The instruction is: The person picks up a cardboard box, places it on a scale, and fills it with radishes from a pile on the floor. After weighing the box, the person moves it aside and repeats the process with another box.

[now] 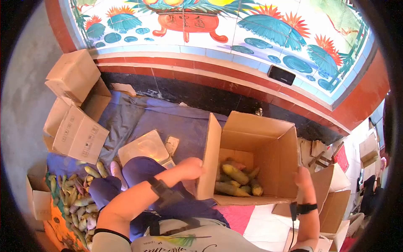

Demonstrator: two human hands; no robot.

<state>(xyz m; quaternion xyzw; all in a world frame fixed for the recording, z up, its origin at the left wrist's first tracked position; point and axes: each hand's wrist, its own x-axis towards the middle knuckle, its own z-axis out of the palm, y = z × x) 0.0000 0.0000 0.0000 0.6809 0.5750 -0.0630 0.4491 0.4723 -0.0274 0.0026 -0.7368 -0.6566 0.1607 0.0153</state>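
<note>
In front of me an open cardboard box point(275, 168) stands tilted, its flaps spread. Several long, green-yellow vegetables point(236, 174), looking like thick cucumbers, lie at its bottom. My left hand point(192, 169) is closed around the edge of the left flap. On the opposite side, my right hand point(302, 178) grips the box's right edge, its fingers partly hidden. A large heap of similar vegetables point(75, 206) lies on the floor to my left, beside my bent knees.
A flat scale-like metal plate point(144, 148) lies on the blue sheet point(184, 122) before my knees. Cardboard boxes point(79, 126) are stacked at the left. More open cartons point(331, 206) stand at the right. A phone point(281, 75) leans on the tiled wall ledge.
</note>
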